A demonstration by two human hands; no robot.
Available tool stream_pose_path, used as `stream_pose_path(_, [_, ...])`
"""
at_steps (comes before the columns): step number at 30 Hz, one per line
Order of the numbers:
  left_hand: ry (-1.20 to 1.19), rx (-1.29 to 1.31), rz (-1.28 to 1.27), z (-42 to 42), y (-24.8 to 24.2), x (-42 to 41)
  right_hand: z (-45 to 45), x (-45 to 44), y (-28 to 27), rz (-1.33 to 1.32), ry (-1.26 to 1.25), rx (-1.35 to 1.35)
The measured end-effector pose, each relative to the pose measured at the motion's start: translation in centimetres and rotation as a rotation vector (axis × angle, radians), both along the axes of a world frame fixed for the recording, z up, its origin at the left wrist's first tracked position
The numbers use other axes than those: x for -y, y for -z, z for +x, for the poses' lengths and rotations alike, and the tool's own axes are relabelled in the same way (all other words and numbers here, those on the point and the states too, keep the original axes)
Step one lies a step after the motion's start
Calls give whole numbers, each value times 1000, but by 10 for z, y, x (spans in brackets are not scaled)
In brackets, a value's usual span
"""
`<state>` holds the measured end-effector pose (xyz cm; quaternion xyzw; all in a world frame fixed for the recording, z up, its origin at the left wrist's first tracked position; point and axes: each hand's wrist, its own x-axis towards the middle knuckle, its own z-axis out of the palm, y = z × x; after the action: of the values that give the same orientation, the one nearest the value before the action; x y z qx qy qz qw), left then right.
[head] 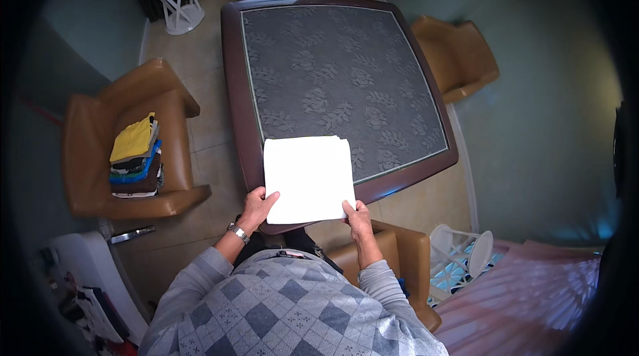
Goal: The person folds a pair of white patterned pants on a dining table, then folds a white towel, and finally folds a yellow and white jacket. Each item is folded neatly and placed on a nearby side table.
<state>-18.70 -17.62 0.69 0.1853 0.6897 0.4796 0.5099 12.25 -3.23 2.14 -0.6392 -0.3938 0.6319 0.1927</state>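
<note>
A folded white cloth (pixel 309 178) lies flat over the near left corner of a dark wooden table (pixel 237 101) with a grey, flower-patterned top. My left hand (pixel 259 206) grips the cloth's lower left edge, its thumb on top. At the lower right corner, my right hand (pixel 356 215) holds the cloth in the same way, thumb above and fingers partly hidden beneath. The cloth is so bright that its layers show only faintly, at the top right corner.
A stack of folded clothes (pixel 137 156) rests on a tan leather armchair (pixel 169 161) at the left. More armchairs stand at the far side, right (pixel 457 59) and near right (pixel 417 261). White side tables stand at the far left (pixel 183 19) and lower right (pixel 480 253).
</note>
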Motion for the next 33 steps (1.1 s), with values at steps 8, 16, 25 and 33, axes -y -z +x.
stream_pose_path(8, [-185,-26,32,13,14,5,-9,-33,-14,47,-176,238])
stream_pose_path(16, [-67,209,4,10,-20,-3,-18,-80,-14,-54,-356,171])
stream_pose_path(25, [-179,513,216,-1,-63,75,-35,-40,-34,-385,-375,-534])
stream_pose_path(33, [-577,636,280,-7,-76,266,-174,80,-76,-543,-748,-563])
